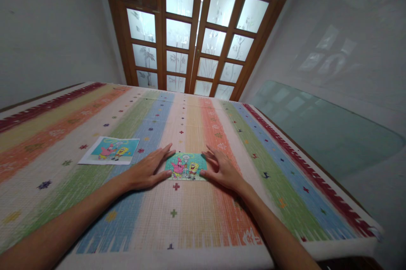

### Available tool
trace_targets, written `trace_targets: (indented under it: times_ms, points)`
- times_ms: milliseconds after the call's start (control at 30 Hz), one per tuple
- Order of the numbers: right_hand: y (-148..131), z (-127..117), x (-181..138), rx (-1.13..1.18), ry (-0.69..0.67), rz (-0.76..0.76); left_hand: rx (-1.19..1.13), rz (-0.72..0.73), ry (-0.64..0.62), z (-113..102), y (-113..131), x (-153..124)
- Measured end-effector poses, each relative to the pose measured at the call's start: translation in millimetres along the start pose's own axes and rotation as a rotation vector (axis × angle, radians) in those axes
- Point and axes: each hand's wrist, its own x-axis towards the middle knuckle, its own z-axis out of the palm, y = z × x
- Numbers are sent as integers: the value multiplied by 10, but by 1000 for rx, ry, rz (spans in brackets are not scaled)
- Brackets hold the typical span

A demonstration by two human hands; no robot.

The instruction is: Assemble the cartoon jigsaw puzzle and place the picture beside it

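A small cartoon jigsaw puzzle (185, 167), its pieces joined into a rectangle, lies flat on the striped tablecloth (190, 223). It shows a pink starfish, a yellow sponge and a third figure on a teal background. My left hand (149, 168) rests at its left edge, with the thumb at the lower left corner and the fingers stretched out past the upper left. On the opposite edge, my right hand (223, 168) has its thumb at the lower right corner and its fingers apart. Both hands are open, framing the puzzle; the fingers partly hide its side edges.
Left of my hands lies a white paper sheet (83, 158) printed with a similar cartoon picture. Beyond the table's far edge stand wooden doors (194, 29) with frosted glass panes. A pale glass-like panel (323, 113) leans by the right wall.
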Motion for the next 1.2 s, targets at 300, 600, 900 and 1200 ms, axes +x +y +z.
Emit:
trace_targets:
  times_ms: [300, 600, 900, 1200]
  points:
    - [109, -164, -73, -94, -92, 7, 43, 9, 40, -60, -1, -33]
    - [90, -156, -38, -123, -93, -23, 25, 1, 21, -32, -17, -18]
    - [141, -117, -18, -114, -92, -32, 34, -2, 7, -24, -27, -13]
    - [111, -75, -14, -112, -61, -25, 35, -10, 5, -30, -34, -9]
